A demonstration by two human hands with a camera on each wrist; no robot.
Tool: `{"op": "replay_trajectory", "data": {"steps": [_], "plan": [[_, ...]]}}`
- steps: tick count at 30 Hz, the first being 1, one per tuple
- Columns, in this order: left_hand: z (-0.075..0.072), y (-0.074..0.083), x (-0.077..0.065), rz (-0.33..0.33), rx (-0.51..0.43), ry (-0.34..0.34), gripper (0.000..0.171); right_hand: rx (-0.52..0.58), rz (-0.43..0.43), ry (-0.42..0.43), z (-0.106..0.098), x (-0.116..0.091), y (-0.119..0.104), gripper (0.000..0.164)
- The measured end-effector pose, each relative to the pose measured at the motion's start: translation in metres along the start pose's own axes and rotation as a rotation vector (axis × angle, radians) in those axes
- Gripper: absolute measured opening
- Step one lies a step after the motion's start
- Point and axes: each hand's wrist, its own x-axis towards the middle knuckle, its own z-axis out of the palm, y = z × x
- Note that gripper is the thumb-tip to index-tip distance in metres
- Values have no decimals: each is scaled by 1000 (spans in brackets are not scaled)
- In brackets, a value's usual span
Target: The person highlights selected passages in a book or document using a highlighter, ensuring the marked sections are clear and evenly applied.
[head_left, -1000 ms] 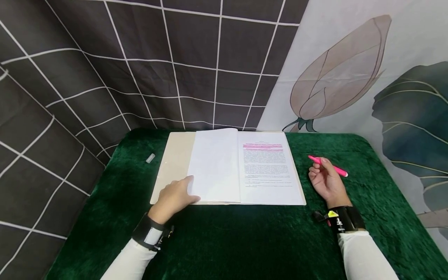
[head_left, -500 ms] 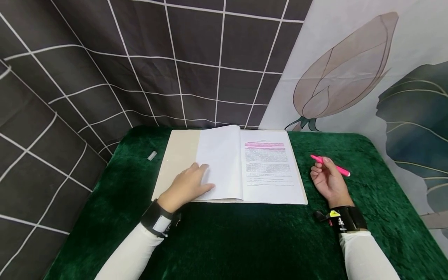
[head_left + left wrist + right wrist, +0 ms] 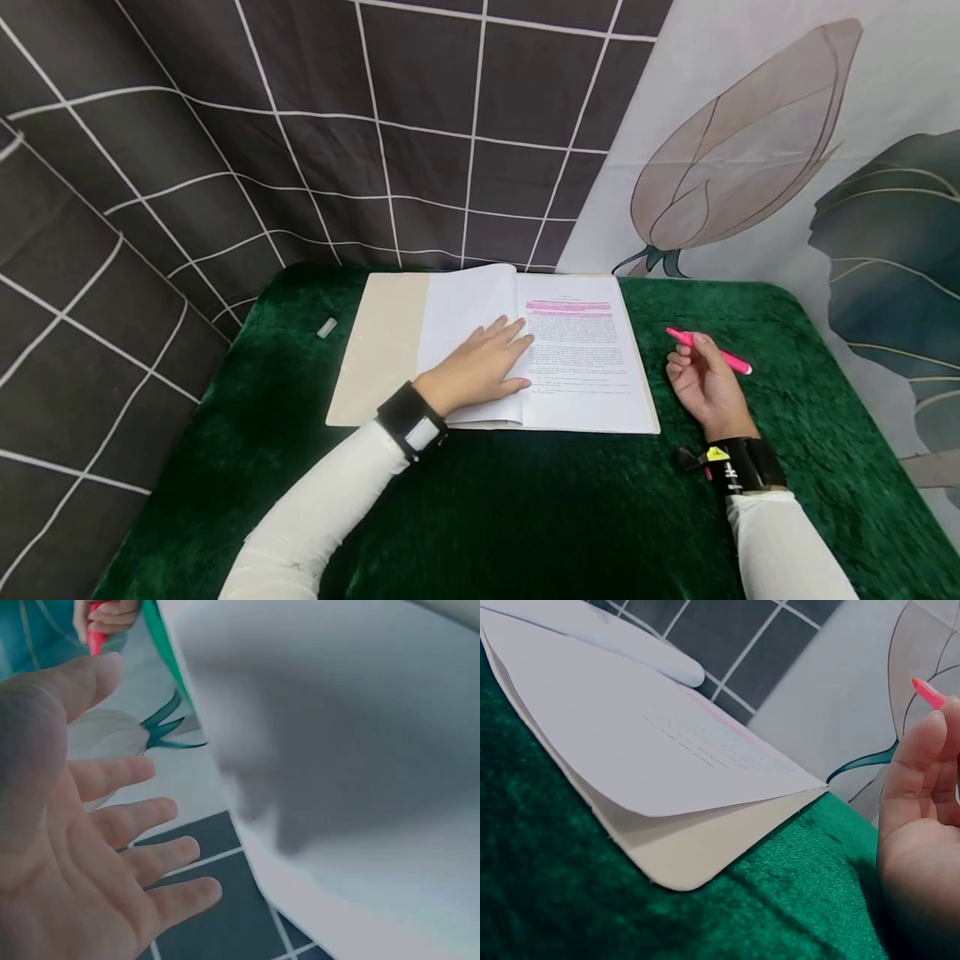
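An open booklet lies in the head view, with a blank white left page (image 3: 468,300) and a printed right page (image 3: 585,408). Pink highlighting (image 3: 567,308) covers the top lines of print. My left hand (image 3: 480,367), fingers straight and spread, is over the left page near the fold. In the left wrist view, its fingers (image 3: 169,859) appear apart from the paper, which bears the hand's shadow. Right of the booklet, my right hand (image 3: 707,387) pinches an uncapped pink highlighter (image 3: 733,362), palm turned up. Its coloured tip (image 3: 916,682) shows in the right wrist view.
A small pale cap-like piece (image 3: 326,327) lies left of the booklet's beige cover (image 3: 375,350). Green plush cloth (image 3: 570,517) covers the table. Behind it hang a dark grid-patterned cloth (image 3: 420,83) and a white cloth with a plant print (image 3: 735,167).
My left hand has moved right across the blank page, from its left edge to near the fold, and its fingers have spread. My right hand keeps the highlighter in place.
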Motion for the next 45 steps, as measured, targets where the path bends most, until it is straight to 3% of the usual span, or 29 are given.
{"op": "replay_trajectory", "data": {"steps": [4,9,15,27,39,45], "plan": [[10,0,7,-42,-12,-57,70,-24,-14,31,1,1,0,35],[21,-7,3,-108,-65,-109,74,-43,-19,43,0,1,0,33],[31,-16,-2,-120,-104,-104,76,-23,-4,7,0,1,-1,33],[37,-20,-7,-142,-173,-105,75,-10,10,-26,0,2,2,34],[39,-20,-7,-147,-206,-102,75,-294,-38,17,4,4,5,23],[40,-18,-7,-155,-208,-106,75,-367,-23,71,8,6,4,22]]}}
